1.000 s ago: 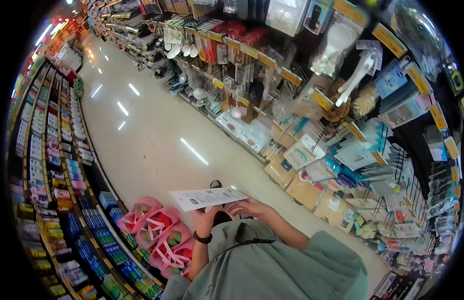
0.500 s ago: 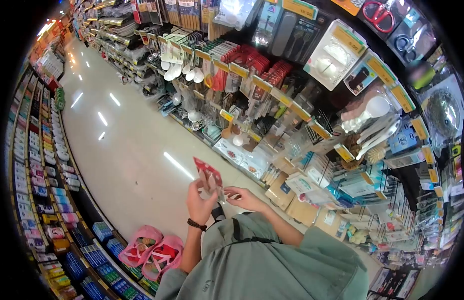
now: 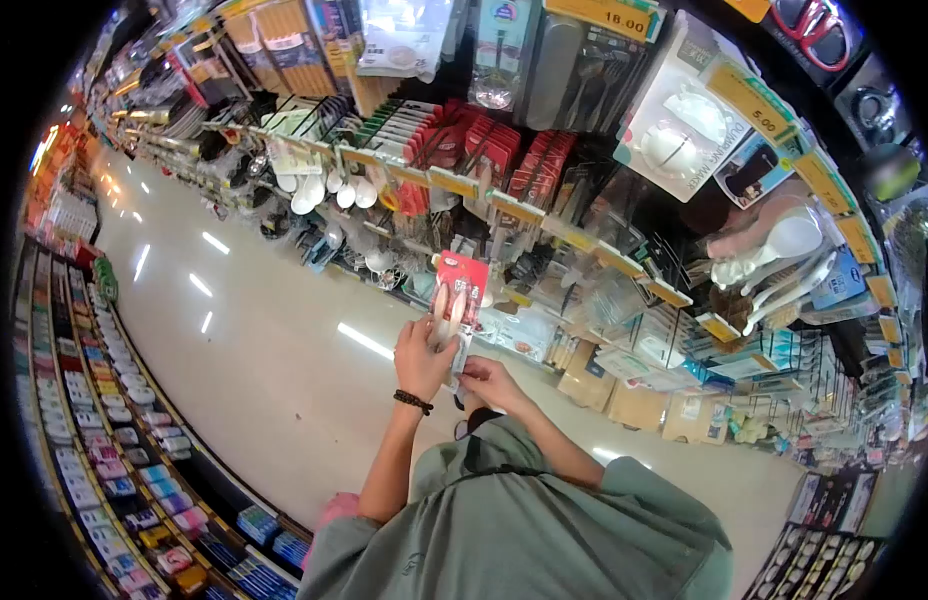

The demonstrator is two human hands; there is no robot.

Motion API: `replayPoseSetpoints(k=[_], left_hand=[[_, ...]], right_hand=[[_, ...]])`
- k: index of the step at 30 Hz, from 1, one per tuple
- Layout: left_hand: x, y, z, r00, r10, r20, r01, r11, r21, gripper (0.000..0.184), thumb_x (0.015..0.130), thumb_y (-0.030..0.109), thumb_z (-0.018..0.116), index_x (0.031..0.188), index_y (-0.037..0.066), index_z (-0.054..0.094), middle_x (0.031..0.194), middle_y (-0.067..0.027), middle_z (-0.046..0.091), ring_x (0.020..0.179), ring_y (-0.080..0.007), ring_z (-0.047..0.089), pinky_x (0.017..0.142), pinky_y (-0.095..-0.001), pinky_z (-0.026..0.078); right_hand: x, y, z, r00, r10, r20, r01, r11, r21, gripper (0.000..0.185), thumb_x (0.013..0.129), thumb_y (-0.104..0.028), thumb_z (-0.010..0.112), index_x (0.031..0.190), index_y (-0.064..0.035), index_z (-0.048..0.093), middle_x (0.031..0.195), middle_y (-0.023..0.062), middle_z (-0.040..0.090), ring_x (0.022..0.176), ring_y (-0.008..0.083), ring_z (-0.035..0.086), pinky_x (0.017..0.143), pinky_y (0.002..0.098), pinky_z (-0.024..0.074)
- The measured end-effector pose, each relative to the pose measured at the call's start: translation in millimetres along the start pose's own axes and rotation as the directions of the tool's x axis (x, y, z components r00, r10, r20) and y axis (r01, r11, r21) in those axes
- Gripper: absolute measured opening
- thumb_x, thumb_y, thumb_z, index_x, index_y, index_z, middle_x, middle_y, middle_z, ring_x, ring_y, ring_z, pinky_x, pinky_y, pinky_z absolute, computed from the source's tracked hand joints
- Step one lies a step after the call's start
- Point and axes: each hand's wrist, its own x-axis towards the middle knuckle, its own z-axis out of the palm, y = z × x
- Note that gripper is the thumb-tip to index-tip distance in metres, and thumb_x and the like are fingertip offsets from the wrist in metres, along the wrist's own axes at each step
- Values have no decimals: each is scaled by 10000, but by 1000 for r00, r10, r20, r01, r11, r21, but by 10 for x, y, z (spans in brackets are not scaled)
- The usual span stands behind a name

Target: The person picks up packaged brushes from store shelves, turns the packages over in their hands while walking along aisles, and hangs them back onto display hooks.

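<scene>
A flat pack with a red card top (image 3: 467,278) is held upright in front of me. Two long pale pieces show through its clear front; their exact kind is hard to make out. My left hand (image 3: 422,362), with a dark bead bracelet on the wrist, grips the pack from the left side, fingers closed over its middle. At the lower right edge of the pack, my right hand (image 3: 492,384) has its thumb and fingers pinched on it. The bottom of the pack is partly hidden behind the fingers.
Hanging racks of packed kitchen tools run along the right, including white spoons (image 3: 309,192), red-carded packs (image 3: 491,143) and a dumpling maker (image 3: 674,130). Shelves of small boxes (image 3: 109,470) line the left. A tiled floor (image 3: 254,340) lies between. A pink item (image 3: 336,507) shows by my left elbow.
Both hands have brought the pack up and slightly right, toward the racks. Its red card now faces me more fully. The view has turned, so the pink bag is mostly covered by my arm.
</scene>
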Motion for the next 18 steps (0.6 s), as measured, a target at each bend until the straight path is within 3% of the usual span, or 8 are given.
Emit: replayPoseSetpoints(k=[1, 5, 6, 9, 10, 15, 18], left_hand=[[131, -11, 61, 1000, 3, 27, -3, 1000, -1, 523, 712, 216, 834, 1147, 11, 629, 918, -128, 602, 847, -293, 618, 732, -402, 509], [658, -84, 276, 988, -80, 136, 83, 996, -15, 596, 731, 236, 817, 1214, -28, 590, 946, -166, 570, 869, -346, 579, 761, -436, 490], [789, -74, 292, 984, -64, 166, 71, 997, -33, 666, 730, 221, 822, 1269, -51, 541, 964, -172, 556, 879, -348, 566, 777, -436, 483], [1072, -63, 394, 992, -3, 126, 7, 999, -34, 704, 730, 209, 823, 1299, -59, 506, 990, -177, 543, 909, -352, 552, 801, -438, 473], [1143, -86, 436, 993, -4, 119, 10, 999, -49, 713, 728, 206, 824, 1305, -56, 497, 993, -174, 539, 923, -350, 546, 810, -439, 467], [1503, -94, 526, 996, 44, 82, -36, 994, -105, 740, 718, 205, 829, 1318, -39, 470, 1042, -177, 529, 1011, -351, 526, 877, -438, 449], [1559, -124, 543, 991, 125, -45, -129, 987, -92, 758, 711, 201, 834, 1325, -29, 454, 1109, -200, 528, 1090, -365, 511, 938, -441, 434]], right_hand=[[102, -3, -46, 1000, 18, -18, -18, 1000, 8, 231, 926, -50, 654, 1151, -2, 634, 1040, 43, 687, 939, 118, 623, 858, 297, 500], [606, -48, -257, 990, -97, -99, 94, 995, -38, 105, 922, -46, 661, 983, 37, 646, 867, -5, 639, 792, 77, 550, 723, 259, 476], [684, -168, -306, 989, -52, -136, 45, 998, -53, 102, 915, -53, 665, 927, 42, 633, 824, 16, 632, 765, 86, 542, 709, 275, 482], [999, -217, -500, 977, -128, -168, 97, 979, -178, 114, 895, -52, 670, 904, 47, 614, 785, 47, 621, 748, 102, 548, 700, 292, 486], [1109, -198, -559, 978, -153, -143, 133, 981, -142, 96, 894, -54, 679, 897, 18, 615, 803, 16, 600, 773, 91, 569, 688, 278, 492], [1417, -465, -668, 957, -168, -238, 103, 959, -264, 131, 896, -60, 679, 870, 26, 584, 767, 44, 588, 735, 93, 548, 691, 285, 490], [1475, -515, -665, 945, -198, -262, 119, 950, -288, 130, 906, -83, 663, 910, 35, 609, 790, 69, 630, 726, 123, 563, 700, 300, 497]])
